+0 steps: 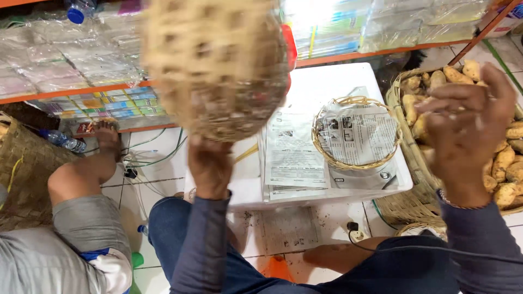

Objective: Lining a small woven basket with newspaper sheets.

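A: What is the person holding?

B: The left hand [210, 166] is gripping a round woven basket [215, 65] by its lower rim, fingers closed, raising it overhead. It is looking light, stiff and slightly brittle; the rim seems the safest hold.

A: And the other hand?

B: The right hand [467, 128] is hovering over a large basket of sweet potatoes [509, 158], fingers loosely curled, holding nothing. Motion blur is hiding the raised basket's inside; its top is cut off.

Two small woven baskets: one raised at eleven o'clock [215, 65], one newspaper-lined at two o'clock [355, 132]. One big basket of sweet potatoes [400, 103] at three o'clock. Two plastic bottles [64, 141].
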